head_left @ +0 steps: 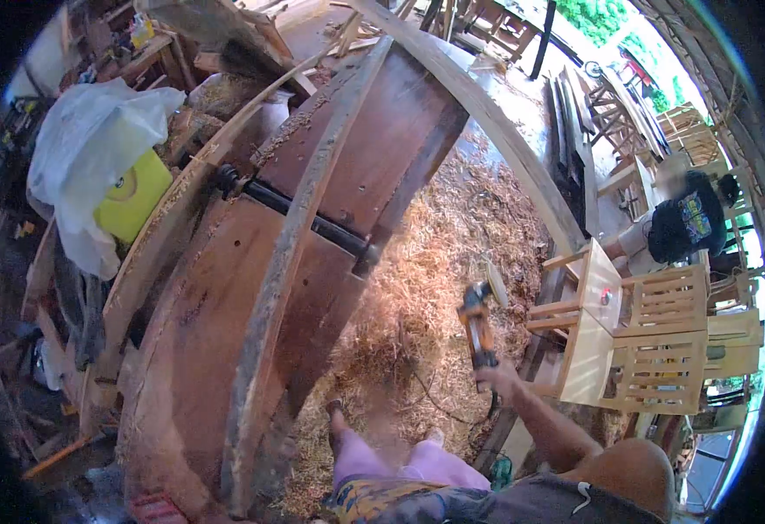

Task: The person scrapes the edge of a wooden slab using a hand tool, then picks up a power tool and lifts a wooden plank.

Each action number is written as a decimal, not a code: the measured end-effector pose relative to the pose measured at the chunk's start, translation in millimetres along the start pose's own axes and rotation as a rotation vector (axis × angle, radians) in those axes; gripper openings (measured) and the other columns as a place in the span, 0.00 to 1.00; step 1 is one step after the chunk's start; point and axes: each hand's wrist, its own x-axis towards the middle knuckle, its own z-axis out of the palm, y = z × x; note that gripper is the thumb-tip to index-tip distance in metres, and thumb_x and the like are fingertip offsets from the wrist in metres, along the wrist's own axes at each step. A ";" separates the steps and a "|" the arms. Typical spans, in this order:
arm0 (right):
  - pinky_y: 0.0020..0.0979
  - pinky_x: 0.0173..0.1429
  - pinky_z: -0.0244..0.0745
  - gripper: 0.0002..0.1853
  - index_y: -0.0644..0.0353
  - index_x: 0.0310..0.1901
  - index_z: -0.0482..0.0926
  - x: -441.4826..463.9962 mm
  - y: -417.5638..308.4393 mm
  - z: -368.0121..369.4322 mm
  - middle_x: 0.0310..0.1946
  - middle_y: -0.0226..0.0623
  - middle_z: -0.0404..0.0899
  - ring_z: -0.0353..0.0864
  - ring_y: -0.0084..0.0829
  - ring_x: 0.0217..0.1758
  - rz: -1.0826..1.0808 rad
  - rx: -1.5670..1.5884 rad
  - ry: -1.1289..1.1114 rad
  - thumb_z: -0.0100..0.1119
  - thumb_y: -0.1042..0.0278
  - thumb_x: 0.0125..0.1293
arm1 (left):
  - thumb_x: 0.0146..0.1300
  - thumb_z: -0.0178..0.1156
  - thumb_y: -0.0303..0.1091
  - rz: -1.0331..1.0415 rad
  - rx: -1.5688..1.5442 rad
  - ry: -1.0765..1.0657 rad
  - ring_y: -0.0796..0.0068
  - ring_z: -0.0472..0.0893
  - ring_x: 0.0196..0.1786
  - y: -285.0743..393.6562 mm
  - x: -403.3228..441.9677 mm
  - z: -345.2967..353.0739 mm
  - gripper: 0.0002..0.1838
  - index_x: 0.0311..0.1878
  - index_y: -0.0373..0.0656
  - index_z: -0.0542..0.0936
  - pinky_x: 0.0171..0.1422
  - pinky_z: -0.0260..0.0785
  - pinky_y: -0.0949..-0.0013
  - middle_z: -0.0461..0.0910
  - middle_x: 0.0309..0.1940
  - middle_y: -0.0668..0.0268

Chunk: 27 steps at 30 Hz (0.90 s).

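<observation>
My right hand (499, 379) is wrapped round the rear end of an orange and black angle grinder (476, 330). The grinder points away from me, with its pale round disc (497, 282) at the far end, held over the shavings. A dark cord hangs from it. To the left lies a large reddish-brown wooden piece (216, 288), crossed by a long rough beam (282, 271) and a dark cylindrical bar (299, 214). The disc is apart from this wood. My left hand cannot be made out.
Wood shavings (426, 262) cover the ground. Light wooden chairs (662, 375) stand at the right, near another person in a dark shirt (692, 218). A curved beam (496, 122) crosses the top. White plastic sheeting (94, 131) over a yellow-green object (133, 196) is at the left.
</observation>
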 end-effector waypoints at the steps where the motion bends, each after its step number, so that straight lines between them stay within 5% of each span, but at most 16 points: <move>1: 0.30 0.36 0.73 0.18 0.61 0.41 0.76 -16.8 25.5 -15.2 0.32 0.29 0.75 0.76 0.28 0.33 -0.050 -0.131 0.029 0.69 0.73 0.48 | 0.52 0.68 0.58 0.003 0.034 -0.039 0.58 0.78 0.53 -7.4 -5.9 14.5 0.31 0.51 0.43 0.82 0.56 0.73 0.58 0.81 0.52 0.57; 6: 0.30 0.33 0.73 0.17 0.61 0.37 0.76 -91.5 130.7 -74.2 0.27 0.27 0.74 0.76 0.26 0.29 0.046 0.002 -0.040 0.72 0.70 0.46 | 0.52 0.67 0.59 0.089 0.444 -0.415 0.58 0.78 0.54 -65.5 33.3 131.4 0.31 0.51 0.43 0.83 0.57 0.72 0.58 0.81 0.52 0.57; 7: 0.30 0.32 0.73 0.17 0.61 0.36 0.76 -108.2 151.1 -85.4 0.26 0.28 0.73 0.75 0.25 0.28 0.079 0.098 -0.055 0.72 0.70 0.46 | 0.52 0.67 0.59 0.205 0.580 -0.549 0.58 0.78 0.54 -75.4 60.7 166.8 0.31 0.50 0.43 0.83 0.58 0.72 0.58 0.81 0.52 0.58; 9: 0.29 0.31 0.73 0.15 0.61 0.34 0.76 -131.1 191.1 -117.3 0.25 0.27 0.73 0.75 0.25 0.28 0.056 0.052 -0.067 0.72 0.69 0.46 | 0.57 0.66 0.40 0.885 0.478 -0.278 0.68 0.81 0.38 -21.1 -50.9 211.8 0.23 0.56 0.44 0.80 0.40 0.73 0.63 0.83 0.45 0.63; 13: 0.29 0.33 0.76 0.15 0.62 0.39 0.76 -192.2 237.4 -168.1 0.29 0.31 0.77 0.77 0.25 0.29 0.075 0.057 -0.152 0.70 0.69 0.51 | 0.45 0.73 0.52 0.296 0.201 -0.299 0.63 0.80 0.50 103.5 -222.9 273.6 0.37 0.56 0.37 0.78 0.54 0.71 0.60 0.81 0.50 0.56; 15: 0.31 0.34 0.78 0.16 0.62 0.43 0.77 -205.7 306.2 -198.3 0.34 0.35 0.81 0.81 0.28 0.32 0.022 0.152 -0.169 0.69 0.68 0.54 | 0.43 0.75 0.56 0.218 0.176 -0.302 0.61 0.79 0.53 112.0 -235.0 309.4 0.41 0.56 0.36 0.78 0.58 0.70 0.60 0.80 0.52 0.54; 17: 0.31 0.33 0.78 0.16 0.62 0.44 0.76 -226.2 328.4 -217.1 0.33 0.36 0.81 0.82 0.29 0.32 0.034 0.173 -0.156 0.69 0.69 0.55 | 0.43 0.74 0.59 0.629 0.177 -0.239 0.59 0.79 0.54 78.7 -158.8 373.7 0.46 0.55 0.29 0.75 0.58 0.71 0.59 0.78 0.52 0.49; 20: 0.33 0.31 0.79 0.18 0.64 0.47 0.75 -251.4 357.3 -238.6 0.33 0.38 0.80 0.82 0.31 0.30 0.157 0.096 -0.086 0.70 0.75 0.55 | 0.44 0.74 0.57 0.710 0.089 -0.469 0.58 0.79 0.53 59.6 -88.9 435.2 0.42 0.56 0.33 0.77 0.60 0.70 0.58 0.79 0.51 0.50; 21: 0.33 0.30 0.78 0.19 0.65 0.47 0.74 -250.8 407.7 -248.9 0.33 0.38 0.81 0.82 0.31 0.28 0.173 0.144 -0.052 0.69 0.76 0.54 | 0.48 0.72 0.54 0.926 0.180 -0.611 0.60 0.80 0.51 98.4 -143.4 440.7 0.39 0.56 0.34 0.76 0.58 0.71 0.61 0.80 0.51 0.52; 22: 0.33 0.29 0.78 0.19 0.66 0.47 0.74 -246.9 433.6 -253.6 0.33 0.38 0.81 0.81 0.31 0.27 0.185 0.190 -0.016 0.69 0.77 0.53 | 0.49 0.72 0.51 0.934 0.026 -0.654 0.63 0.80 0.50 125.7 -191.2 448.3 0.34 0.54 0.36 0.78 0.59 0.70 0.62 0.81 0.49 0.56; 23: 0.32 0.28 0.78 0.20 0.64 0.49 0.74 -278.6 395.3 -245.0 0.34 0.36 0.81 0.81 0.31 0.27 0.098 0.399 -0.073 0.67 0.76 0.53 | 0.50 0.72 0.48 0.940 -0.127 -0.693 0.66 0.79 0.49 150.0 -235.0 452.6 0.29 0.52 0.39 0.80 0.60 0.69 0.64 0.82 0.48 0.59; 24: 0.32 0.28 0.78 0.20 0.64 0.49 0.74 -277.4 414.6 -248.2 0.34 0.36 0.81 0.81 0.31 0.27 0.094 0.400 -0.079 0.67 0.76 0.53 | 0.49 0.74 0.46 0.787 0.234 -0.606 0.67 0.78 0.51 184.0 -283.6 442.3 0.36 0.60 0.40 0.74 0.61 0.69 0.64 0.78 0.53 0.60; 25: 0.32 0.28 0.78 0.19 0.64 0.48 0.75 -279.0 442.3 -252.2 0.34 0.36 0.81 0.81 0.31 0.27 0.003 0.351 -0.060 0.66 0.76 0.53 | 0.48 0.75 0.44 0.922 -0.153 -0.788 0.69 0.78 0.50 175.2 -249.6 491.3 0.34 0.57 0.39 0.75 0.57 0.71 0.66 0.79 0.51 0.61; 26: 0.32 0.28 0.78 0.19 0.64 0.48 0.75 -281.3 461.6 -254.7 0.34 0.36 0.81 0.82 0.31 0.27 -0.086 0.303 -0.041 0.65 0.75 0.53 | 0.49 0.75 0.43 1.131 -0.199 -0.722 0.73 0.79 0.46 186.1 -241.0 524.6 0.27 0.50 0.40 0.79 0.52 0.71 0.68 0.82 0.42 0.62; 27: 0.33 0.28 0.79 0.17 0.65 0.46 0.76 -295.3 445.7 -250.0 0.32 0.37 0.81 0.81 0.31 0.26 0.135 0.425 0.080 0.64 0.77 0.53 | 0.49 0.74 0.43 1.106 -0.024 -0.770 0.74 0.80 0.44 193.7 -201.7 569.7 0.24 0.47 0.40 0.80 0.50 0.71 0.68 0.82 0.39 0.63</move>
